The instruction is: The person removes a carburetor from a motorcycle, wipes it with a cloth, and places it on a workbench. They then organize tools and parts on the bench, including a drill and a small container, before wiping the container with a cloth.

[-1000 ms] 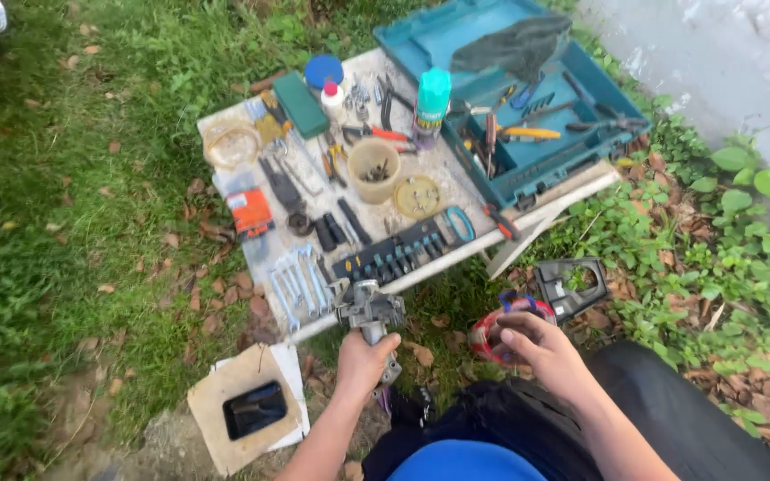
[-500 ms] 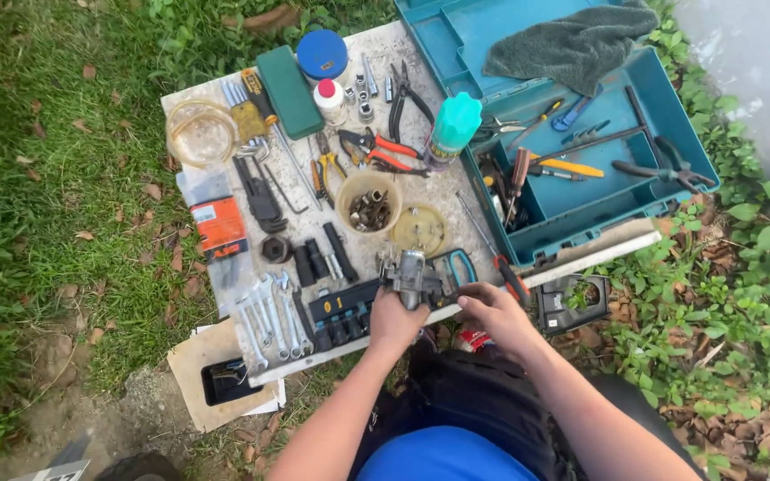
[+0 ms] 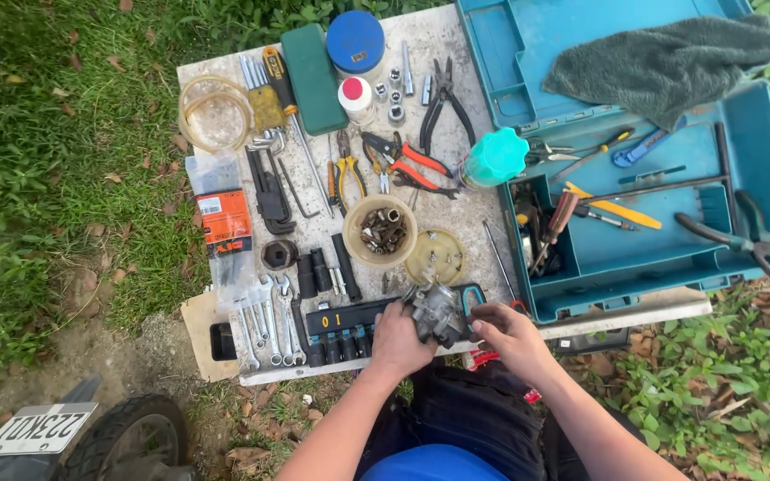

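1. While both hands work at the near edge of the board, the small grey metal engine part, which looks like a carburettor, sits between them, just above the socket rail.
2. Left hand is closed around the part's left side, palm cupping it; right hand pinches its right end with curled fingers.
3. Judged from this hold, the work goes best with the left hand bracing the body firmly while the right does the fine turning, kept low over the board so anything loosened drops there rather than into grass.
4. Just behind the part stand a tub of small fittings and its clear lid, handy for loose bits.
5. Wrenches lie left; the open teal toolcase lies right.
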